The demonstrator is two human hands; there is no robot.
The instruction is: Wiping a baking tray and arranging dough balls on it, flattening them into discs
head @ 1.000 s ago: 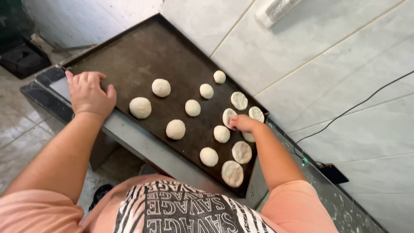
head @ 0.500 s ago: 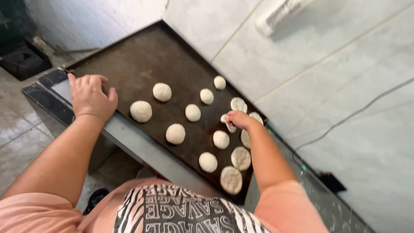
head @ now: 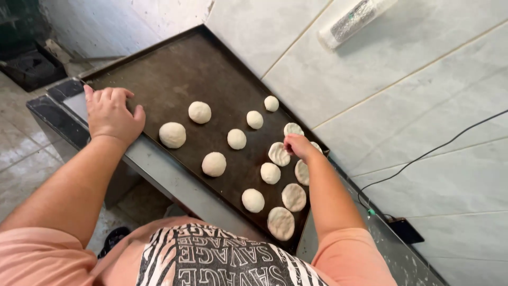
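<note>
A dark metal tray [head: 174, 74] lies on a grey counter and carries several pale dough pieces. Round balls [head: 172, 134] sit at the left and middle, while flattened discs [head: 280, 223] lie at the right end. My right hand [head: 297, 146] is bunched with its fingertips on a flattened dough disc [head: 279, 154] near the tray's far right edge. Resting flat on the tray's near left rim is my left hand [head: 112, 113], fingers spread, holding nothing.
A tiled wall [head: 402, 100] rises just behind the tray, with a roll of clear film [head: 352, 20] mounted on it and a black cable [head: 439, 148] running down to a small black device [head: 403, 230]. The tiled floor [head: 21, 153] lies to the left.
My right hand has shifted slightly left from the discs at the tray's far edge onto the disc beside them. My left hand has stayed on the rim.
</note>
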